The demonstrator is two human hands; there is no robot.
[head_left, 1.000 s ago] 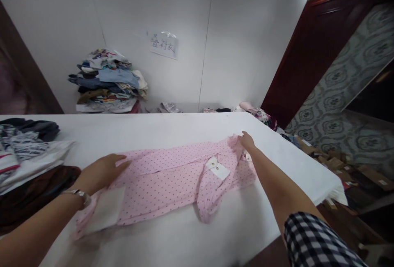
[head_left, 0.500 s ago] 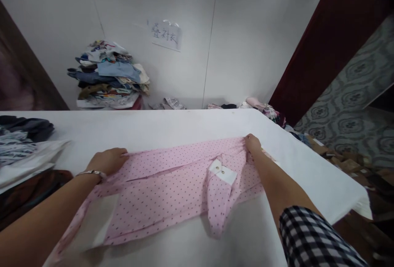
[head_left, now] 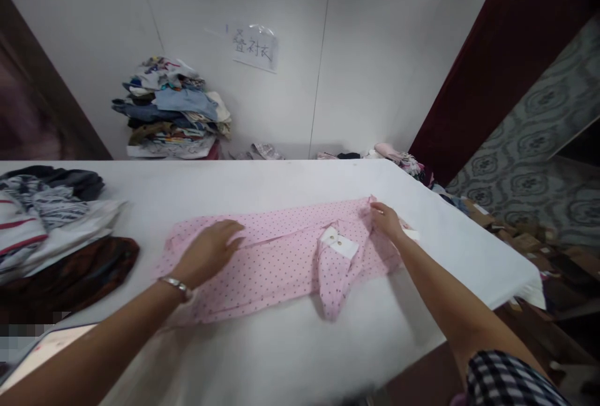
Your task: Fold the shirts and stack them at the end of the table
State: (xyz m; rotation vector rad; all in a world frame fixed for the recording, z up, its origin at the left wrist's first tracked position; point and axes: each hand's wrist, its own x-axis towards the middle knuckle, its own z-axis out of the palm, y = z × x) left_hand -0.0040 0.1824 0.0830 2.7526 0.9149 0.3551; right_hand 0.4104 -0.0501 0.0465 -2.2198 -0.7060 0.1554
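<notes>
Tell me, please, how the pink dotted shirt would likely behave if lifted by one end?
The pink dotted shirt would probably sag and unfold: its cloth lies limp, with creases and a sleeve drooping over the folded body. It looks thin, so likely light. On the smooth white table it may slide and bunch if pushed.

The pink dotted shirt (head_left: 276, 256) is thin matt cloth; the counter (head_left: 262, 181) is covered in smooth white fabric; the bracelet (head_left: 175, 284) is shiny metal.

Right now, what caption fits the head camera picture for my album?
Two hands, left and right, press a pink dotted shirt flat on a white table.
</notes>
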